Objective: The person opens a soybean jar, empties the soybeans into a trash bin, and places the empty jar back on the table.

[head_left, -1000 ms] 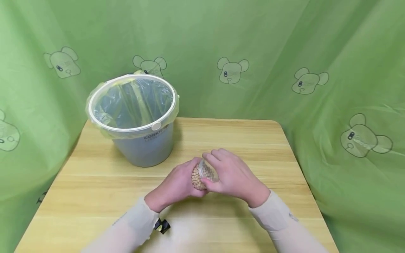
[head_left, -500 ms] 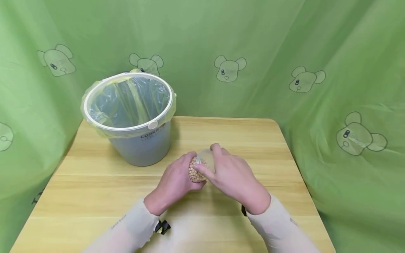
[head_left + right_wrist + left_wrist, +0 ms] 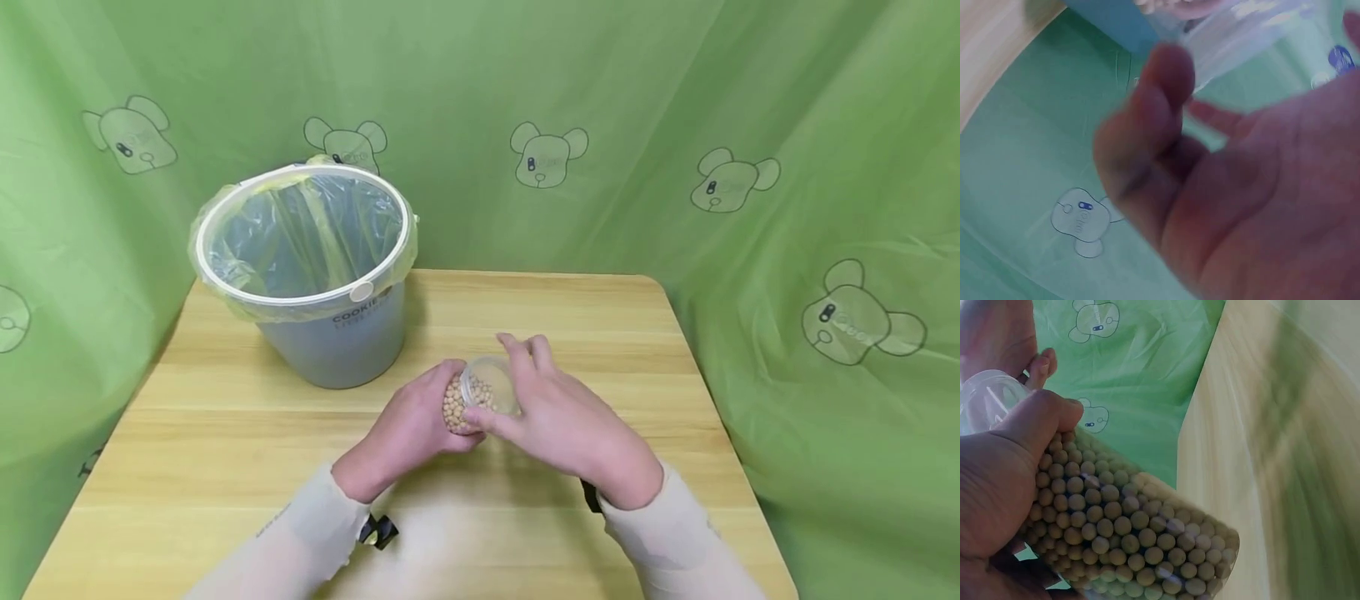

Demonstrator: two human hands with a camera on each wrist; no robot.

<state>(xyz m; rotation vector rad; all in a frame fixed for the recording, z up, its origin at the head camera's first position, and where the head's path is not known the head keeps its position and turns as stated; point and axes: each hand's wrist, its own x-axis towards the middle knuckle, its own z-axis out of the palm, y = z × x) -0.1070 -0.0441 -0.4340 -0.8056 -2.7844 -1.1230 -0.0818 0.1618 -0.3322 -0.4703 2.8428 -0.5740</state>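
The work at the jar (image 3: 453,407) is seemingly under way rather than finished: the left hand (image 3: 412,417) is holding it tilted above the near middle of the table (image 3: 585,321), its grip clamping round the side, while the right hand (image 3: 566,417) is hovering about the clear top (image 3: 501,385), probably a lid. The right grip is standing loosely apart, thumb on the near side and fingers arching to the far side; whether the thumb is pressing is hard to tell, as is whether that top is loosening. Freeing it is likely remaining. The jar is holding many round tan balls (image 3: 1130,542), packed along its length. To the far left, the bucket (image 3: 330,358) is standing upright, a yellowish liner (image 3: 307,221) folding over its rim; no balls are showing inside, though its bottom is hiding from view.
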